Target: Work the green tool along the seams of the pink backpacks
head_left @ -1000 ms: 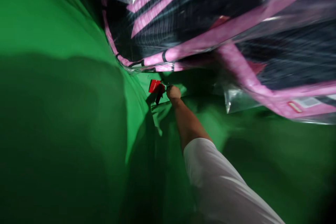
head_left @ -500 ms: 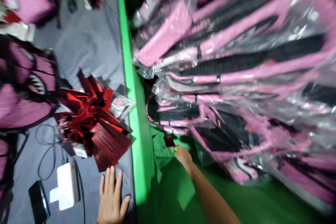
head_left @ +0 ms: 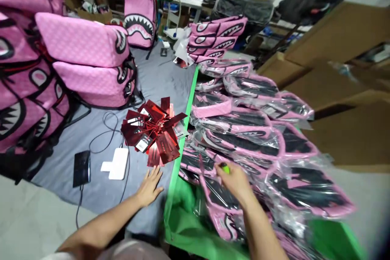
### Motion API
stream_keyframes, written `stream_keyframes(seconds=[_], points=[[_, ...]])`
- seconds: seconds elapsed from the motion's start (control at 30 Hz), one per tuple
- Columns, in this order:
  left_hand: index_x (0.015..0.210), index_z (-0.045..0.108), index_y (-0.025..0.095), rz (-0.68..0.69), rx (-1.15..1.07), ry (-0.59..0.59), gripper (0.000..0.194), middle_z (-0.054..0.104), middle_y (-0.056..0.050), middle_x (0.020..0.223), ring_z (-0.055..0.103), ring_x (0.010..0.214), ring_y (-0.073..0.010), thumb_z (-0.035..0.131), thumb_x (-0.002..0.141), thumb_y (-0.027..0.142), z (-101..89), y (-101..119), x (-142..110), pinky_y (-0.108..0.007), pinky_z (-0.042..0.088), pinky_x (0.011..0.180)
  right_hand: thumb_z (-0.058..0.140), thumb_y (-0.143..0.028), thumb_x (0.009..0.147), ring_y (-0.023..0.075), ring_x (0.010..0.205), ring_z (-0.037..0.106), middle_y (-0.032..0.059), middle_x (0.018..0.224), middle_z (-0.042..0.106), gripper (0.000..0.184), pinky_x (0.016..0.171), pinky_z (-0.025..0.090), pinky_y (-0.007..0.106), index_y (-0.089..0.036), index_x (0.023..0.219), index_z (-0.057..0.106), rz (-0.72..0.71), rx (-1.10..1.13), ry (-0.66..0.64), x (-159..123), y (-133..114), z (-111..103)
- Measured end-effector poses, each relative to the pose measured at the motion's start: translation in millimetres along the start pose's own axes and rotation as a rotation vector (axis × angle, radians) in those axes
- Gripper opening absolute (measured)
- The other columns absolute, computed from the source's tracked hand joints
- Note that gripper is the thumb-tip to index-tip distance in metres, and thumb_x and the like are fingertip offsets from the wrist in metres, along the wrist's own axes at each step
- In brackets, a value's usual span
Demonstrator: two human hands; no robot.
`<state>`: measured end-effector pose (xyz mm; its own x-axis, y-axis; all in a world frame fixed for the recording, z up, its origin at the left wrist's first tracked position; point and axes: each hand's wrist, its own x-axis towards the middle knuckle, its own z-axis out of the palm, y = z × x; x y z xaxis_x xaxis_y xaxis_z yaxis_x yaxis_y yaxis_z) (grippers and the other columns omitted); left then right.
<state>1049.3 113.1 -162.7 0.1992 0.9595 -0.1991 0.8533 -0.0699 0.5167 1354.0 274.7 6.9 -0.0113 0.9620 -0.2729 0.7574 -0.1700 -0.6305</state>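
Note:
My left hand (head_left: 149,187) lies flat and open on the grey table cover (head_left: 158,77), just below a fan of red hang tags (head_left: 154,130). My right hand (head_left: 236,183) is closed around a small bright green object (head_left: 224,167) and a thin dark red tag, above a heap of pink and black bags in clear plastic (head_left: 252,138). The heap rests on a green cloth (head_left: 189,219).
Stacked pink shark-face backpacks (head_left: 82,57) fill the table's left side. A black phone (head_left: 81,167) and a white charger (head_left: 117,163) with cables lie near my left hand. Another person in green handles a backpack (head_left: 140,14) at the far end. Brown cardboard boxes (head_left: 335,69) stand on the right.
The view has risen from deep under the bagged pile to above the table. My right hand came up out of the gap with the tag and green object. My left hand stays flat.

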Motion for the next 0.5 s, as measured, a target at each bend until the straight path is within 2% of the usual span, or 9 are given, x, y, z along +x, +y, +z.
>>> stream_keyframes(seconds=[0.07, 0.13, 0.23, 0.3, 0.33, 0.43, 0.5], points=[[0.151, 0.047, 0.023, 0.027, -0.057, 0.011, 0.057, 0.033, -0.012, 0.165, 0.029, 0.155, -0.0286, 0.058, 0.096, 0.028, -15.0, -4, -10, -0.058, 0.032, 0.125, 0.056, -0.041, 0.073, 0.0162, 0.051, 0.055, 0.0016, 0.058, 0.064, 0.025, 0.053, 0.039, 0.026, -0.019, 0.071, 0.067, -0.138, -0.015, 0.086, 8, -64, -24], [0.146, 0.054, 0.025, 0.046, -0.098, 0.035, 0.055, 0.039, -0.011, 0.162, 0.036, 0.152, -0.0268, 0.061, 0.091, 0.022, -30.6, -11, -24, -0.054, 0.038, 0.123, 0.057, -0.041, 0.073, 0.0163, 0.052, 0.055, 0.0010, 0.058, 0.062, 0.026, 0.053, 0.038, 0.025, -0.018, 0.073, 0.068, -0.226, -0.007, 0.192, 17, -127, -39], [0.138, 0.061, 0.025, 0.035, -0.120, 0.115, 0.049, 0.047, -0.010, 0.157, 0.044, 0.147, -0.0247, 0.061, 0.089, 0.021, -58.1, -30, -55, -0.045, 0.044, 0.120, 0.059, -0.039, 0.077, 0.0154, 0.049, 0.054, -0.0002, 0.056, 0.060, 0.023, 0.052, 0.041, 0.025, -0.017, 0.073, 0.067, -0.314, 0.063, 0.434, 35, -200, -43], [0.139, 0.061, 0.023, -0.043, -0.112, 0.215, 0.045, 0.046, -0.010, 0.158, 0.042, 0.148, -0.0248, 0.055, 0.094, 0.024, -80.7, -51, -79, -0.045, 0.042, 0.121, 0.057, -0.035, 0.080, 0.0154, 0.049, 0.056, 0.0009, 0.062, 0.063, 0.021, 0.053, 0.044, 0.026, -0.017, 0.079, 0.068, -0.369, 0.116, 0.515, 50, -230, -28], [0.141, 0.059, 0.022, -0.108, -0.102, 0.278, 0.045, 0.044, -0.012, 0.160, 0.039, 0.150, -0.0258, 0.050, 0.097, 0.027, -92.8, -65, -93, -0.047, 0.039, 0.123, 0.054, -0.033, 0.082, 0.0157, 0.051, 0.059, 0.0023, 0.067, 0.066, 0.022, 0.054, 0.046, 0.026, -0.016, 0.084, 0.069, -0.374, 0.105, 0.508, 58, -240, -15], [0.150, 0.046, 0.014, -0.380, -0.059, 0.467, 0.054, 0.027, -0.018, 0.167, 0.019, 0.158, -0.0326, 0.041, 0.101, 0.036, -125.6, -112, -132, -0.057, 0.026, 0.127, 0.047, -0.029, 0.089, 0.0175, 0.063, 0.065, 0.0075, 0.080, 0.072, 0.027, 0.062, 0.049, 0.026, -0.015, 0.094, 0.069, -0.289, -0.088, 0.371, 77, -249, 40], [0.156, 0.035, 0.007, -0.603, -0.028, 0.550, 0.067, 0.015, -0.025, 0.168, 0.007, 0.159, -0.0396, 0.044, 0.100, 0.042, -139.3, -143, -154, -0.063, 0.021, 0.126, 0.048, -0.026, 0.088, 0.0196, 0.068, 0.066, 0.0095, 0.078, 0.072, 0.026, 0.065, 0.050, 0.027, -0.014, 0.092, 0.071, -0.235, -0.230, 0.260, 84, -245, 79]])
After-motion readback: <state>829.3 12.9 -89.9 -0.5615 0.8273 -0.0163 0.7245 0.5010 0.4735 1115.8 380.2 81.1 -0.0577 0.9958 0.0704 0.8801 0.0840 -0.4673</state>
